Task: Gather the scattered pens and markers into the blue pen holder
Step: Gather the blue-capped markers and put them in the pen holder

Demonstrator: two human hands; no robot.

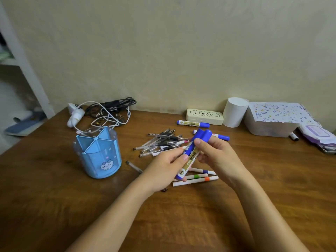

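Note:
Both hands hold a small bundle of thick blue-capped markers (190, 155) above the table's middle. My left hand (166, 165) grips the lower end, my right hand (216, 155) the upper end near the caps. The blue pen holder (99, 153), divided into compartments, stands upright to the left and looks empty. A pile of several thin black-capped pens (161, 142) lies behind my left hand. Three thin white markers (198, 179) with coloured bands lie under my hands. One blue marker (192, 123) lies by the pencil case, another (221, 136) behind my right hand. A single grey pen (134, 166) lies beside the holder.
Tangled black and white cables with a white charger (101, 113) lie at the back left. A cream pencil case (204, 116), a white paper roll (235, 111) and a covered white box (272, 120) line the back right. A purple packet (317, 135) lies far right.

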